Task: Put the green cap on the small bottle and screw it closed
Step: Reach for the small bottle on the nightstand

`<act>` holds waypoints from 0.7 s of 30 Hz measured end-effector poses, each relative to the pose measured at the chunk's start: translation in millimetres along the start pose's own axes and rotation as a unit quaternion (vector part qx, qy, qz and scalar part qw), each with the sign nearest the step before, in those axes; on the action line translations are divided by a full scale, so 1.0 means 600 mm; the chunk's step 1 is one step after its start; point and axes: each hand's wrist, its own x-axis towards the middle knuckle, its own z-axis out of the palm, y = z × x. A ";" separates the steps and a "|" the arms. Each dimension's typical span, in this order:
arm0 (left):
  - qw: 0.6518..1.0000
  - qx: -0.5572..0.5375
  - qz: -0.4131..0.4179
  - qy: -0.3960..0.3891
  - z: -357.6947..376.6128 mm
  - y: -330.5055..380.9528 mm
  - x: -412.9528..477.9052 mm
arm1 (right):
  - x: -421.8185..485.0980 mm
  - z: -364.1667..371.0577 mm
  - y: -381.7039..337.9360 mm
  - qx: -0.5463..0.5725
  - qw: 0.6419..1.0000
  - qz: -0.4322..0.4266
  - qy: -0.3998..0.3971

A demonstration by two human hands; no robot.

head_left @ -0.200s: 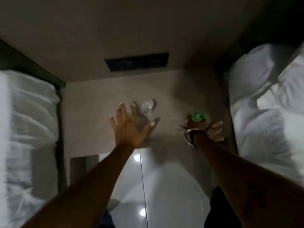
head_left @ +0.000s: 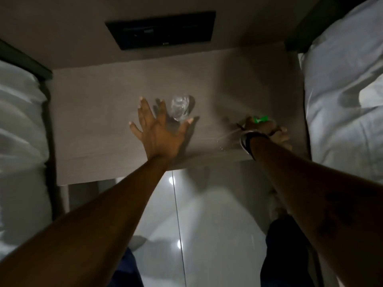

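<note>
The small clear bottle [head_left: 179, 107] stands upright near the middle of the bedside surface [head_left: 93, 125], uncapped so far as the dim light shows. The left hand [head_left: 159, 131] reaches toward it with fingers spread wide, thumb on one side and fingers on the other, a grip shaped to close round the body and steady it; it holds nothing yet. The green cap [head_left: 260, 119] is off to the right, near the bed [head_left: 342, 100], pinched in the curled right hand [head_left: 269, 131]. That split makes sense: one hand to brace the light bottle, the other to bring the cap over the neck and twist it down.
</note>
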 end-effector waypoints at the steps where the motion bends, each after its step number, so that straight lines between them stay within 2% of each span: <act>1: 1.000 -0.011 0.004 0.011 0.011 -0.002 0.007 | 0.013 0.001 -0.004 -0.047 0.997 0.013 0.056; 3: 0.999 -0.029 0.017 0.027 0.022 0.000 0.020 | 0.013 -0.002 -0.025 -0.104 0.991 0.021 0.081; 6: 0.997 -0.060 0.008 0.052 0.030 0.005 0.028 | 0.028 0.011 -0.045 -0.126 0.991 0.002 0.045; 10: 0.993 -0.100 -0.016 0.064 0.030 0.005 0.039 | 0.028 0.012 -0.051 -0.133 0.986 0.000 0.104; 15: 0.992 -0.110 0.011 0.062 0.024 0.014 0.055 | 0.037 0.003 -0.084 -0.106 0.991 -0.014 0.075; 18: 0.990 -0.120 0.019 0.068 0.027 0.017 0.057 | 0.032 -0.002 -0.092 -0.107 0.990 -0.017 0.090; 19: 0.989 -0.128 0.017 0.070 0.027 0.017 0.057 | 0.042 0.000 -0.093 -0.070 0.994 -0.018 0.082; 21: 0.986 -0.148 0.010 0.073 0.026 0.018 0.055 | 0.046 0.004 -0.103 0.028 0.997 -0.060 -0.030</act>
